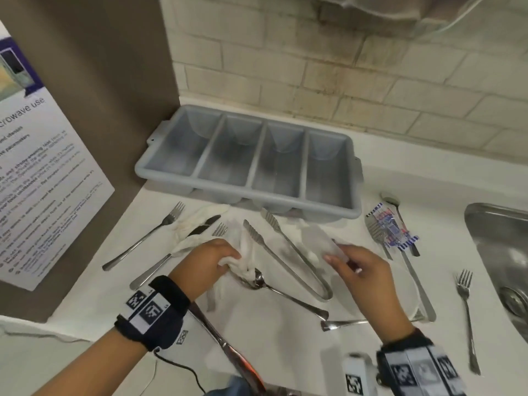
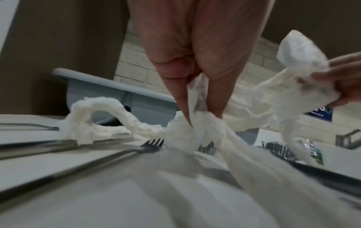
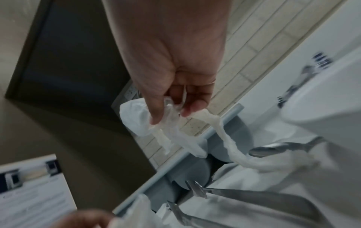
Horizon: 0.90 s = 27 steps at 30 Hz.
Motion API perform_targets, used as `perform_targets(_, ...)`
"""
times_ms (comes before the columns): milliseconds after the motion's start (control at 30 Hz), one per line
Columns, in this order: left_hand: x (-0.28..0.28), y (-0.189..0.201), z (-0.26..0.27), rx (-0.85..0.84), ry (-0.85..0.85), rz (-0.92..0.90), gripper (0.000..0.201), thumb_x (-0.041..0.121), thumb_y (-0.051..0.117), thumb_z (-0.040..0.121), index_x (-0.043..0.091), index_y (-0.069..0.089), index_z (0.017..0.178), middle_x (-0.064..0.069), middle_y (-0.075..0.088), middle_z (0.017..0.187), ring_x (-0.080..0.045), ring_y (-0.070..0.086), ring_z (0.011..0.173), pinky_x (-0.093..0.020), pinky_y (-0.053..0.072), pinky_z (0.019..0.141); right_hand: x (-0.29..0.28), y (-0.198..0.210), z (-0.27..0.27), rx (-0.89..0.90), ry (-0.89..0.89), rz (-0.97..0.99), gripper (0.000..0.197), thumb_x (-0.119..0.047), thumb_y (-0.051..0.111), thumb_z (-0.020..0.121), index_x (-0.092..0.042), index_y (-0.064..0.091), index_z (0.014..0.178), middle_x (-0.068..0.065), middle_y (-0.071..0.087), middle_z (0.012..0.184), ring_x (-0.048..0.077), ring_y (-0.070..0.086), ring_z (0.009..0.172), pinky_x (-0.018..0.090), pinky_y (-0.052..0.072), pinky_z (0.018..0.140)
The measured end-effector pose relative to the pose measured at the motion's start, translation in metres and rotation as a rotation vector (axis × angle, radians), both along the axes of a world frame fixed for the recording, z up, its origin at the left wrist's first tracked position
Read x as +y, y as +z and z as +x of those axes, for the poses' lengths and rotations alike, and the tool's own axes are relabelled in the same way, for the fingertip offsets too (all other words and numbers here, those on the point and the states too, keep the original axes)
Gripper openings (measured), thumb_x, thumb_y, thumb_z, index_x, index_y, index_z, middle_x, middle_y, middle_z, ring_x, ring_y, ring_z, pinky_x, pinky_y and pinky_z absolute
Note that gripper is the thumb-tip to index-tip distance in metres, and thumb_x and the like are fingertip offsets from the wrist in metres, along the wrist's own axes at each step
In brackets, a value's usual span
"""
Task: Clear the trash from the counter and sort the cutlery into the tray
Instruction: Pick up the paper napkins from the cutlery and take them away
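My left hand (image 1: 225, 260) pinches a twisted white paper napkin (image 1: 245, 252) just above the counter, beside a spoon (image 1: 258, 280); the left wrist view shows the left hand (image 2: 203, 114) with finger and thumb closed on this napkin (image 2: 197, 128). My right hand (image 1: 341, 260) grips another crumpled white paper (image 1: 320, 240) lifted off the counter, seen also in the right wrist view where the right hand (image 3: 170, 117) holds the paper (image 3: 134, 118). Metal tongs (image 1: 288, 258) lie between the hands. The grey four-compartment tray (image 1: 248, 158) stands behind, with nothing in it.
Forks (image 1: 143, 238) and a knife (image 1: 204, 224) lie left among more napkin (image 1: 197, 217). A blue-printed wrapper (image 1: 391, 228) covers cutlery at the right, with a fork (image 1: 467, 315) beside the steel sink (image 1: 497, 252). A brown wall with a notice (image 1: 43, 172) bounds the left.
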<state>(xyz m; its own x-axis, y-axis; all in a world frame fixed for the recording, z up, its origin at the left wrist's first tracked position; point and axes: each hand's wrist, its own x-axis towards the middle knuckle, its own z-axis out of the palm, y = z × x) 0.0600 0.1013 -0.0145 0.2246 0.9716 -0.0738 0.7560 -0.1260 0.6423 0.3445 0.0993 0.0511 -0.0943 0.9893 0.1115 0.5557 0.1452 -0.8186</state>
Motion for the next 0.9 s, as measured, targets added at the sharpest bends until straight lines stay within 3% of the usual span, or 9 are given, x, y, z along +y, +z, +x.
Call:
perform_targets(67, -0.001, 0.013, -0.005, -0.082, 0.092, 0.058, 0.025, 0.003, 0.062, 0.078, 0.012, 0.072, 0.100, -0.005, 0.070, 0.104, -0.015, 0.065, 0.100, -0.002, 0.038, 0.086, 0.028, -0.011, -0.009, -0.187, 0.096, 0.040, 0.017, -0.039, 0.065, 0.078, -0.024, 0.071, 0.084, -0.019, 0.067, 0.081, -0.002, 0.054, 0.070, 0.009, 0.040, 0.066)
perform_targets(133, -0.002, 0.032, -0.012, -0.189, 0.274, 0.109, 0.026, 0.002, 0.066, 0.079, 0.020, 0.071, 0.097, 0.007, 0.069, 0.097, 0.004, 0.063, 0.091, 0.007, 0.036, 0.079, 0.057, -0.026, -0.019, -0.475, 0.141, 0.072, 0.017, -0.026, 0.067, 0.082, -0.013, 0.073, 0.091, -0.004, 0.066, 0.111, 0.014, 0.060, 0.088, 0.025, 0.047, 0.079)
perform_targets(200, 0.000, 0.050, -0.022, -0.322, 0.480, 0.150, 0.027, 0.008, 0.068, 0.079, 0.029, 0.064, 0.095, 0.018, 0.065, 0.090, 0.010, 0.061, 0.081, 0.010, 0.037, 0.071, 0.076, -0.040, -0.030, -0.704, 0.162, 0.014, 0.015, -0.021, 0.064, 0.083, -0.011, 0.074, 0.087, 0.004, 0.059, 0.127, 0.029, 0.054, 0.104, 0.036, 0.047, 0.088)
perform_targets(300, 0.008, 0.069, -0.043, -0.466, 0.708, 0.158, 0.012, 0.014, 0.065, 0.083, 0.022, 0.063, 0.092, 0.012, 0.063, 0.078, 0.004, 0.056, 0.072, -0.004, 0.046, 0.063, 0.091, -0.059, -0.043, -0.965, 0.198, -0.089, 0.021, -0.027, 0.055, 0.086, -0.015, 0.072, 0.090, 0.006, 0.060, 0.124, 0.029, 0.048, 0.108, 0.039, 0.043, 0.090)
perform_targets(433, 0.026, 0.065, -0.061, -0.525, 0.855, 0.064, 0.010, 0.017, 0.063, 0.086, 0.009, 0.066, 0.091, -0.001, 0.063, 0.072, -0.016, 0.058, 0.070, -0.023, 0.045, 0.063, 0.102, -0.065, -0.052, -0.952, 0.190, -0.148, 0.022, -0.023, 0.049, 0.090, -0.012, 0.067, 0.097, 0.007, 0.067, 0.108, 0.027, 0.052, 0.108, 0.038, 0.041, 0.095)
perform_targets(567, 0.048, 0.037, -0.057, -0.271, 0.724, -0.074, 0.022, 0.012, 0.063, 0.086, -0.005, 0.065, 0.099, -0.009, 0.065, 0.077, -0.018, 0.057, 0.070, -0.026, 0.043, 0.065, 0.113, -0.064, -0.054, -0.875, 0.185, -0.213, 0.021, -0.014, 0.049, 0.091, -0.005, 0.067, 0.094, 0.011, 0.071, 0.100, 0.027, 0.063, 0.097, 0.034, 0.049, 0.087)
perform_targets(666, 0.059, 0.015, -0.056, 0.057, 0.560, -0.203, 0.030, 0.013, 0.062, 0.084, -0.002, 0.061, 0.109, -0.023, 0.065, 0.113, -0.034, 0.060, 0.103, -0.035, 0.044, 0.088, 0.115, -0.066, -0.053, -0.814, 0.191, -0.284, 0.020, -0.005, 0.049, 0.092, 0.000, 0.065, 0.102, 0.016, 0.068, 0.108, 0.028, 0.063, 0.101, 0.033, 0.049, 0.092)
perform_targets(733, 0.061, 0.009, -0.056, 0.169, 0.509, -0.263, 0.028, 0.013, 0.056, 0.086, -0.003, 0.060, 0.108, -0.024, 0.065, 0.115, -0.037, 0.059, 0.106, -0.038, 0.045, 0.090, 0.113, -0.066, -0.052, -0.795, 0.190, -0.296, 0.020, -0.002, 0.050, 0.091, 0.001, 0.064, 0.105, 0.017, 0.067, 0.112, 0.028, 0.062, 0.104, 0.034, 0.048, 0.096)
perform_targets(900, 0.062, 0.003, -0.059, 0.333, 0.445, -0.241, 0.024, 0.008, 0.050, 0.089, -0.009, 0.064, 0.100, -0.027, 0.067, 0.109, -0.040, 0.061, 0.102, -0.039, 0.047, 0.088, 0.100, -0.061, -0.053, -0.792, 0.140, -0.293, 0.020, -0.002, 0.049, 0.091, -0.001, 0.064, 0.103, 0.015, 0.068, 0.107, 0.029, 0.063, 0.100, 0.034, 0.049, 0.089)
